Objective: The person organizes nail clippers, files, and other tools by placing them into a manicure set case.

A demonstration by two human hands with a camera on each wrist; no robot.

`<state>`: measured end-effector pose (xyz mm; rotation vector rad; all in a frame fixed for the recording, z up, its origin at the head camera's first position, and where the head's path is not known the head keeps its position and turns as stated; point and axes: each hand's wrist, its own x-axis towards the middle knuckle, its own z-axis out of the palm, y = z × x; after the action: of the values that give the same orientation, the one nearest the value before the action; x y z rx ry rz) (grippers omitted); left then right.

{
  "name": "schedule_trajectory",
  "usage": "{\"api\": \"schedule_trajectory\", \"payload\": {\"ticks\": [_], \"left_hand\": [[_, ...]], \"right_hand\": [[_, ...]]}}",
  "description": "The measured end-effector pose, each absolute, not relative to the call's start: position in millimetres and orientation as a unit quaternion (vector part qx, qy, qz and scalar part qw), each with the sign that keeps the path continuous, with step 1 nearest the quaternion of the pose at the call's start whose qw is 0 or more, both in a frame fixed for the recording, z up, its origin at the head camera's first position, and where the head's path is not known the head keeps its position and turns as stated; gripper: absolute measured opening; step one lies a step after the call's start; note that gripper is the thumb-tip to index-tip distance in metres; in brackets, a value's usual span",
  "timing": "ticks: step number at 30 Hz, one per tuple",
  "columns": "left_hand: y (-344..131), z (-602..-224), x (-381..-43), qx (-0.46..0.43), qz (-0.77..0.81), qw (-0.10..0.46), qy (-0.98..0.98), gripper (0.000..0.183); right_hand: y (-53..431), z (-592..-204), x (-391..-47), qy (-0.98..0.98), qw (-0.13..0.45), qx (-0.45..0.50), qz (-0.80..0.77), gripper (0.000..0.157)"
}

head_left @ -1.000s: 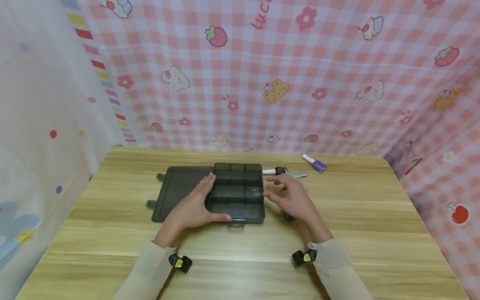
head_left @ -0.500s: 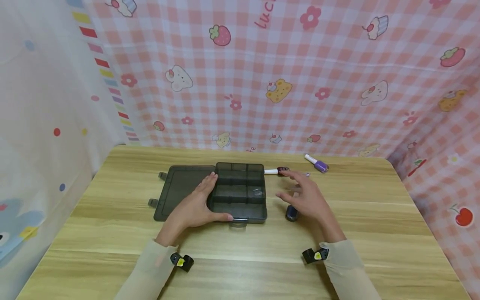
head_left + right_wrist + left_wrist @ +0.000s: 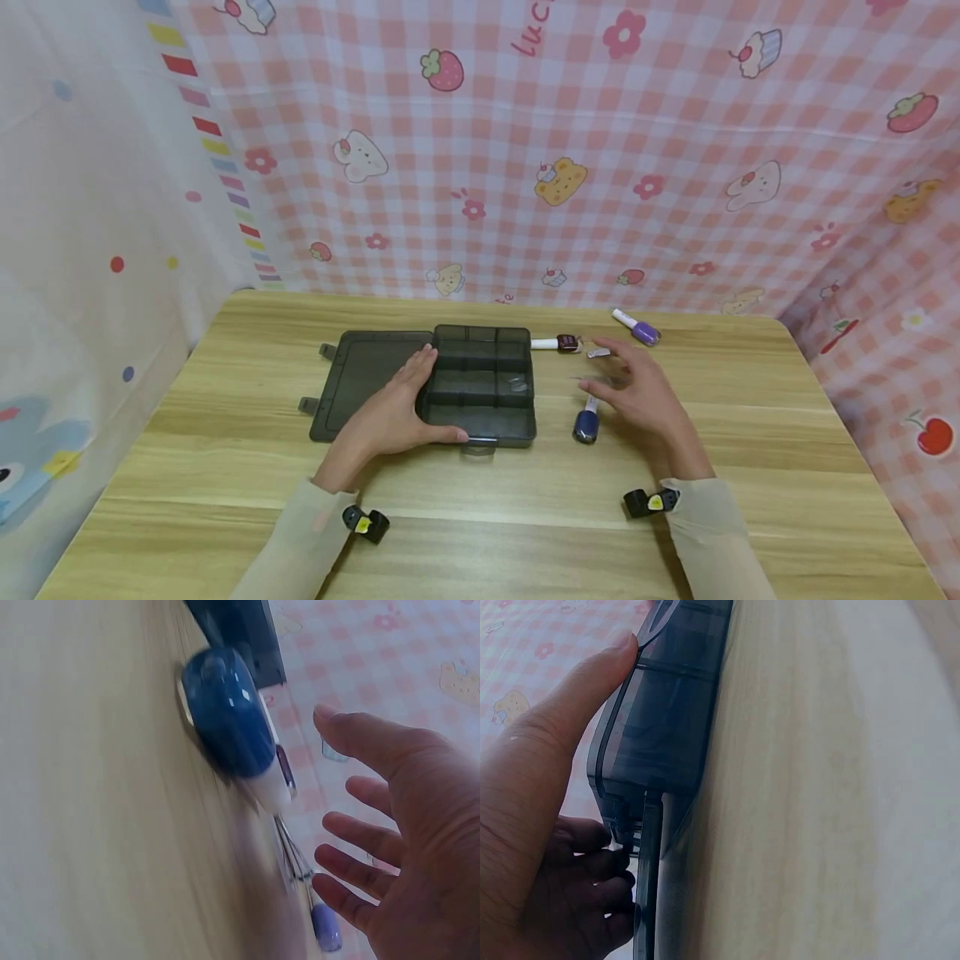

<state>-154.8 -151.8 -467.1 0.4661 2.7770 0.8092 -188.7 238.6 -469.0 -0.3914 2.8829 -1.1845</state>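
Observation:
A dark translucent compartment box (image 3: 480, 383) lies opened flat, its lid (image 3: 367, 375) folded to the left. My left hand (image 3: 393, 412) rests on the box, thumb along the front rim and fingers over the hinge side. A small clear piece (image 3: 517, 383) shows in a right-hand compartment. My right hand (image 3: 637, 387) hovers right of the box with fingers spread and loosely bent, nothing seen between them. Beside its thumb lies a blue nail polish bottle (image 3: 586, 425), its white cap partly behind the hand. A short silver metal piece (image 3: 598, 352) lies by its fingertips.
A dark red nail polish bottle (image 3: 567, 342) lies with its white cap against the box's right side. Farther back is a purple nail polish bottle (image 3: 645, 333). Thin metal pieces (image 3: 292, 851) show beyond the blue bottle in the right wrist view. A printed curtain hangs behind the table (image 3: 480, 533).
My right hand has moved right, away from the box's edge, uncovering more of the blue bottle. My left hand stays on the box.

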Motion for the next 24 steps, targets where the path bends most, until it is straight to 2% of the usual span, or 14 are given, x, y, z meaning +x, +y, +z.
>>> {"api": "schedule_trajectory", "payload": {"ticks": [6,12,24], "left_hand": [[-151,-468,-154,0.159,0.274,0.106,0.943,0.139],[-151,-468,-155,0.162,0.274,0.104,0.942,0.139],[-152,-468,-155,0.164,0.277,0.105,0.941,0.139]], "right_hand": [[255,-472,-189,0.923,0.018,-0.104,-0.369,0.081],[271,-478,-189,0.922,0.026,-0.096,-0.375,0.077],[280,-484,-189,0.914,0.021,-0.082,-0.396,0.054]]}}
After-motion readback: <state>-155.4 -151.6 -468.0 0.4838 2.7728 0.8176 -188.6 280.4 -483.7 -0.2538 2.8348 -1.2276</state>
